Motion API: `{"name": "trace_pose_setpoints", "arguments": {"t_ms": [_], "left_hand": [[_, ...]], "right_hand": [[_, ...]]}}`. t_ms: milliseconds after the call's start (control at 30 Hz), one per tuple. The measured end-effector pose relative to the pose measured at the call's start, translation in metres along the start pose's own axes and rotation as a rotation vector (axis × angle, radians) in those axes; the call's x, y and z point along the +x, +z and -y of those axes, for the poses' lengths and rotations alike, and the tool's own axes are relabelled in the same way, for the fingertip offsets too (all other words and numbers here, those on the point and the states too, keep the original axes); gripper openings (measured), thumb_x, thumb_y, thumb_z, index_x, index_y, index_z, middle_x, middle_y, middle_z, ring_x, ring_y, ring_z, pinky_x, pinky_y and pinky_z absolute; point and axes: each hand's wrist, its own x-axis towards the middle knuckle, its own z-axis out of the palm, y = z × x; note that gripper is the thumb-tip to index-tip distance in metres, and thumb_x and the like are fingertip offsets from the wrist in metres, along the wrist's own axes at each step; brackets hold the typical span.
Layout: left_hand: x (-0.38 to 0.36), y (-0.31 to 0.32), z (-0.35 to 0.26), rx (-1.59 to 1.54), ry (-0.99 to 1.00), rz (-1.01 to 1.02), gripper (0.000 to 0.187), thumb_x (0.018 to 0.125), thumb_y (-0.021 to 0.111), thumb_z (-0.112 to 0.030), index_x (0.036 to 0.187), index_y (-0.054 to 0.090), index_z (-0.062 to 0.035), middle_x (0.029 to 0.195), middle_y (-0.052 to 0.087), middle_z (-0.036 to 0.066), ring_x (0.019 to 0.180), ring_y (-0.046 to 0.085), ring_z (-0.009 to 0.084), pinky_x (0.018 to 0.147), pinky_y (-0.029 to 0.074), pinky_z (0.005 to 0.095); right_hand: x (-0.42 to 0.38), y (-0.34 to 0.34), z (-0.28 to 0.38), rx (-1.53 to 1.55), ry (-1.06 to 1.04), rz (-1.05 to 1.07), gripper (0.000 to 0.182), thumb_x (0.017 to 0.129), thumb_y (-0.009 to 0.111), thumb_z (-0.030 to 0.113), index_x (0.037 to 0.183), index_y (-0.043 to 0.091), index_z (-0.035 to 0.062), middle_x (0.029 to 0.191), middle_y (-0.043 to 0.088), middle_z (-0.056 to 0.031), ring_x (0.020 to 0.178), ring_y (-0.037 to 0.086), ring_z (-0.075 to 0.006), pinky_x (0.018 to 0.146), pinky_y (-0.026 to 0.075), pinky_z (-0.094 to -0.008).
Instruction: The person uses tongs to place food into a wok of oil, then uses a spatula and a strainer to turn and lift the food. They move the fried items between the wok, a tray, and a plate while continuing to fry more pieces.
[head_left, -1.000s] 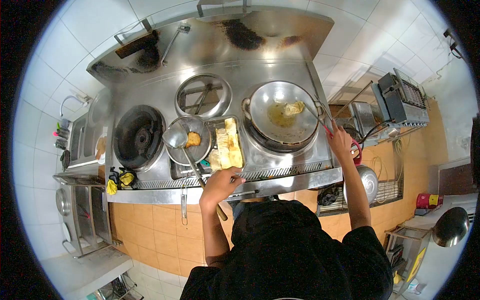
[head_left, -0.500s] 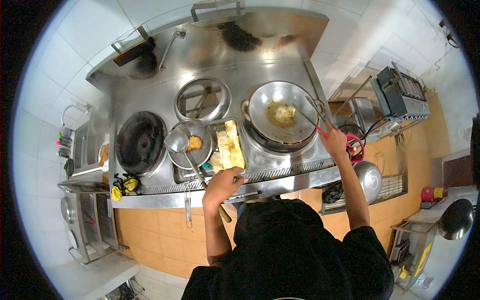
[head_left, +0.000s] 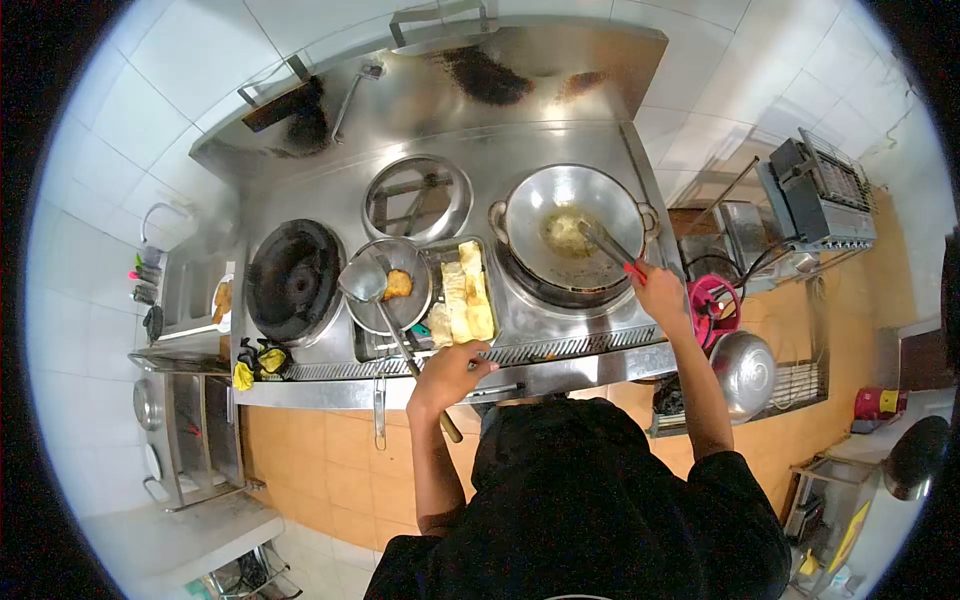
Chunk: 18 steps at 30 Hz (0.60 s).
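My right hand [head_left: 660,298] is closed round tongs [head_left: 608,247] with red at the grip. Their tips reach into the oil of a two-handled wok [head_left: 530,190], where a pale piece of food [head_left: 565,228] lies. My left hand [head_left: 447,380], fingers apart, is at the counter's front edge, above part of a ladle handle [head_left: 398,340]; I see nothing held in it. The ladle bowl [head_left: 362,279] rests on a round strainer or bowl [head_left: 421,300] beside a golden fried piece [head_left: 397,284]. Long pale yellow food pieces [head_left: 465,300] fill the tray's right side.
Left on the steel stove [head_left: 480,160] is a blackened wok or burner [head_left: 293,285], with an open burner ring [head_left: 417,200] behind the strainer. Black-and-yellow cloth or gloves [head_left: 258,365] lie at the front left corner. A pink basket [head_left: 714,305] and metal pot [head_left: 742,375] stand right.
The tong arms have come together and their tips have moved lower over the food in the wok. My left hand stays near the tray. The whole view has shifted slightly.
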Motion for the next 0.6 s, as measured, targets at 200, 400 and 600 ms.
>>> {"name": "trace_pose_setpoints", "arguments": {"t_ms": [200, 400, 600], "left_hand": [[0.001, 0.009, -0.011, -0.021, -0.008, 0.014, 0.044, 0.087, 0.069, -0.031, 0.119, 0.064, 0.0, 0.094, 0.072, 0.018, 0.078, 0.07, 0.0256, 0.068, 0.054, 0.0343], [-0.002, 0.027, -0.02, -0.059, -0.068, -0.002, 0.046, 0.087, 0.069, -0.032, 0.119, 0.063, 0.0004, 0.098, 0.071, 0.019, 0.071, 0.069, 0.0239, 0.067, 0.054, 0.0336], [-0.002, 0.047, -0.022, -0.124, -0.052, 0.003, 0.049, 0.087, 0.068, -0.035, 0.119, 0.062, 0.0016, 0.104, 0.07, 0.018, 0.071, 0.069, 0.0234, 0.07, 0.053, 0.0355]], "right_hand": [[0.016, 0.004, -0.008, 0.047, -0.065, -0.045, 0.032, 0.089, 0.061, 0.04, 0.112, 0.07, 0.0184, 0.083, 0.068, -0.0205, 0.078, 0.067, -0.0415, 0.069, 0.054, -0.0518], [0.021, -0.004, -0.011, 0.047, -0.092, -0.045, 0.03, 0.088, 0.063, 0.036, 0.113, 0.07, 0.0203, 0.081, 0.069, -0.0182, 0.076, 0.067, -0.0392, 0.067, 0.054, -0.0498], [0.02, -0.006, -0.017, 0.059, -0.145, -0.005, 0.029, 0.087, 0.064, 0.035, 0.112, 0.07, 0.0211, 0.081, 0.069, -0.0181, 0.077, 0.067, -0.0393, 0.067, 0.054, -0.0495]]}}
